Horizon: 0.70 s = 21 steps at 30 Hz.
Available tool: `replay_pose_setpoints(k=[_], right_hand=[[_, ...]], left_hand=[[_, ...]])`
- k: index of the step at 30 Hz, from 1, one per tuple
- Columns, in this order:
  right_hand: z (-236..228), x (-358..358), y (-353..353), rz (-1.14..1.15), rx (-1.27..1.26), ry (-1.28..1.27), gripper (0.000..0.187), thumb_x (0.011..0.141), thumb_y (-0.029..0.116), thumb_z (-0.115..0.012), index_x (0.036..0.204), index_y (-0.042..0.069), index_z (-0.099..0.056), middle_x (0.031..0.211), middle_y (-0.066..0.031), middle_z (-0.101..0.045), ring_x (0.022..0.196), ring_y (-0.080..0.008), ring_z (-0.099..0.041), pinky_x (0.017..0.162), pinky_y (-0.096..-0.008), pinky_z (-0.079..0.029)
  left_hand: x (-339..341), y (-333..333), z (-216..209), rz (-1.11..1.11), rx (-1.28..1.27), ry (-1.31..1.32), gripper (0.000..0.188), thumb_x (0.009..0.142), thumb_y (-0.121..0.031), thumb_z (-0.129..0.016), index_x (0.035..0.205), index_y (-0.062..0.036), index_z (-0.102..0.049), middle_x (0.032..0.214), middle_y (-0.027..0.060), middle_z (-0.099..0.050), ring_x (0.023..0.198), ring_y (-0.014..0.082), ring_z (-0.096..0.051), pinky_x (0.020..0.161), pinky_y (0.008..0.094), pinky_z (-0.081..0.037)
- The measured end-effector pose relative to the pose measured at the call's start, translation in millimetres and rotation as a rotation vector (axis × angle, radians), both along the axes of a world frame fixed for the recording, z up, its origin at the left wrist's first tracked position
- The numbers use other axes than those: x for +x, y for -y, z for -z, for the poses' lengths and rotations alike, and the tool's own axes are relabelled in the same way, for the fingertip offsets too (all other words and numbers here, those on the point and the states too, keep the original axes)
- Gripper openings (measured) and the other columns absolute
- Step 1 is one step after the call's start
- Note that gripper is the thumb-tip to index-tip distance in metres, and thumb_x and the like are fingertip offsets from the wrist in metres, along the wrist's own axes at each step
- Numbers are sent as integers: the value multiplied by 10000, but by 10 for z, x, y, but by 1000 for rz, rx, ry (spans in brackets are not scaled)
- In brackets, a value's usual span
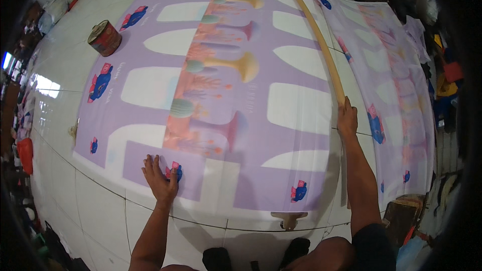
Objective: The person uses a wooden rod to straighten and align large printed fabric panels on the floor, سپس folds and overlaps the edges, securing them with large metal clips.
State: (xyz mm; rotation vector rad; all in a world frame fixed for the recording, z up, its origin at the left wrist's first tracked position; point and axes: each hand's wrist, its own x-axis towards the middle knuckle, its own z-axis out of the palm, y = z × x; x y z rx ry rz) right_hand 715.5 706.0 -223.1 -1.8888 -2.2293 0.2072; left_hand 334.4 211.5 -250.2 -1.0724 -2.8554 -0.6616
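A wide sheet of printed fabric [296, 170] lies spread on the floor, lilac with white arch shapes, a coral-coloured plant band and small blue-and-pink figures. My left hand [160, 176] rests flat on its near left part, fingers spread, beside one of those figures. My right hand [347, 117] is closed around the near end of a long wooden stick [319, 35]. From there the stick runs away from me along the fabric's right side, up to the top of the view. A metal bulldog clip [288, 220] sits at the near edge of the fabric.
A rusty red tin [104, 38] stands on the sheet's far left side. To the right lies a second printed fabric [396, 85], with a dark worn box [403, 216] near its close end. White floor tiles [57, 115] surround the sheet; assorted clutter lines both sides.
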Motion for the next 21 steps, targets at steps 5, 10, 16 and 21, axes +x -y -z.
replay_pose_setpoints(k=[5,10,16,21], right_hand=[[-141,-391,400,-237,-14,-42,460,1021,317,-448,1471,233,-403,1043,-176,-522,873,-323,-610,796,-436,-525],[-135,-992,439,-461,-39,-15,454,1000,294,-504,1448,299,-434,1003,-127,-512,810,-283,-604,745,-432,-548],[9,-1169,33,-419,7,69,478,992,289,-501,1459,310,-402,1019,-160,-532,861,-335,-612,753,-461,-547],[-4,-1234,-346,-229,-62,-26,482,1003,320,-447,1475,240,-391,1010,-209,-572,858,-371,-635,758,-484,-532]], left_hand=[[3,-45,25,0,31,-1,669,843,-351,-645,1361,19,-439,1476,274,-344,1396,461,-267,1155,575,-136],[4,1,49,-15,18,-21,655,840,-349,-645,1348,15,-450,1453,270,-373,1381,468,-289,1146,587,-148],[11,-22,10,0,43,-11,630,862,-361,-620,1350,-2,-446,1455,255,-384,1386,457,-291,1146,586,-145],[6,-25,16,-5,36,-28,627,856,-362,-624,1340,-2,-452,1444,254,-393,1379,457,-302,1144,585,-154]])
